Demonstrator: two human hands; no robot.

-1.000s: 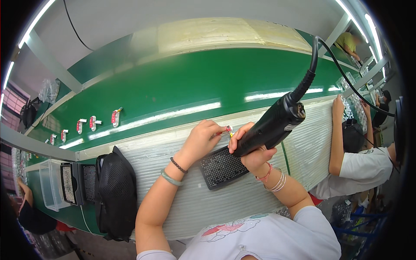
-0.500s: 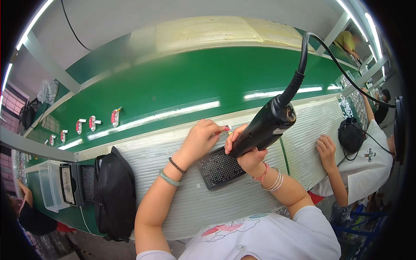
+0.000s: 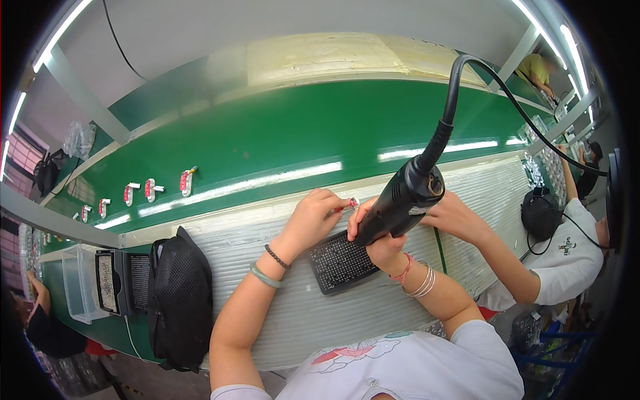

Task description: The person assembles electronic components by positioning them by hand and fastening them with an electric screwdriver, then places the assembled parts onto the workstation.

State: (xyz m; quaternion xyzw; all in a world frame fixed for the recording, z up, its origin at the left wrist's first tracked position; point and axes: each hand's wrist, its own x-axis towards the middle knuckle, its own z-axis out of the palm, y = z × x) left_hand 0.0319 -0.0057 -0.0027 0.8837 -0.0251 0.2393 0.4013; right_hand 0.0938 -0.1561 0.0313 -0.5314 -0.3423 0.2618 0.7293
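Observation:
My right hand [image 3: 385,252] is wrapped round a thick black electric screwdriver [image 3: 399,205], whose cable rises from its top end. The tool slants down to the left, and its tip is hidden behind my fingers. Just left of it, my left hand [image 3: 308,217] pinches a small red and clear plastic piece [image 3: 353,203] between thumb and fingertips. Under my hands, a black tray [image 3: 337,267] dotted with many small shiny parts, apparently screws, lies on the ribbed pale mat [image 3: 267,320].
Several red and clear pieces [image 3: 186,183] stand in a row on the green bench [image 3: 287,140]. At left are a black bag [image 3: 179,300], a screw dispenser [image 3: 110,283] and a clear bin [image 3: 79,283]. A co-worker's hand [image 3: 457,217] reaches in from the right, beside a black pouch [image 3: 540,215].
The co-worker's hand at right has moved left, to behind my screwdriver. The tool's upper end has shifted slightly left and down. My hands keep their holds.

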